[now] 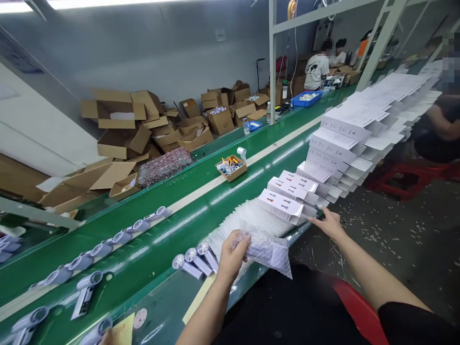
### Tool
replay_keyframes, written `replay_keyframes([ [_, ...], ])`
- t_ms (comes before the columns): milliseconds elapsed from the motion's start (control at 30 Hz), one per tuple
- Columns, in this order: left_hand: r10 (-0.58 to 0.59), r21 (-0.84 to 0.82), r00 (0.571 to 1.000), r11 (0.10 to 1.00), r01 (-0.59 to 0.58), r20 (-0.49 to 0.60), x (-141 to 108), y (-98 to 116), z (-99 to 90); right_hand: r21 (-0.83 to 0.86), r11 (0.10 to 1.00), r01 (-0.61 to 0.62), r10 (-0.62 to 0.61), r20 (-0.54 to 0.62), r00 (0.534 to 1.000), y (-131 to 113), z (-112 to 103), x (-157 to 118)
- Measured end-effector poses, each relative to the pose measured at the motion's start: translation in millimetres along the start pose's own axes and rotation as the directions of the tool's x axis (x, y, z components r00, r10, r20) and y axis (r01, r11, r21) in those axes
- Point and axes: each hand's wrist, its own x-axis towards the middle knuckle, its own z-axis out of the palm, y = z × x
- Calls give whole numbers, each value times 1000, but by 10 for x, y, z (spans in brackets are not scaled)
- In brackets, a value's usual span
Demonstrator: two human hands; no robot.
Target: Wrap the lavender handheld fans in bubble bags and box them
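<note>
My left hand [234, 254] is closed on a bubble-wrap pouch [268, 251] with something lilac inside, its shape blurred by the plastic. My right hand [330, 225] reaches to the open side flaps of the nearest white box [282, 205], thumb and index finger spread apart at the flap edge; whether they touch it I cannot tell. Between the hands lies a row of overlapping empty bubble-wrap pouches [230, 225]. Left of my left hand, several lilac handheld fans [196, 261] lie side by side.
White boxes [359, 120] run in a long overlapping row to the upper right. Lilac fan parts [102, 250] line the green belt [194, 213], near a small carton [232, 170] of parts. Another person's hand [106, 339] holds a lilac part at bottom left. A red stool [402, 184] stands right.
</note>
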Motion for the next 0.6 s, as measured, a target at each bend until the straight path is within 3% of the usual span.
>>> replay_keyframes([
  [100,-81,-234,990,971,52,-115,114,52,-143,14,1000,9,-10,38,999,163,139,228],
  [200,-139,-409,970,911,47,-198,252,66,-325,215,974,69,-95,111,989,-41,368,234],
  [333,-197,-537,924,844,-9,-326,451,80,-532,494,852,175,-280,148,948,-720,746,421],
  [400,-198,-564,903,824,-59,-382,560,120,-581,439,853,281,-388,174,905,-1130,986,669],
  [500,-156,-571,886,809,-140,-438,785,222,-578,318,859,402,-498,328,803,-1669,1413,1152],
  [600,-99,-566,880,798,-209,-465,1152,325,-459,283,857,432,-516,487,704,-1964,1872,1661],
])
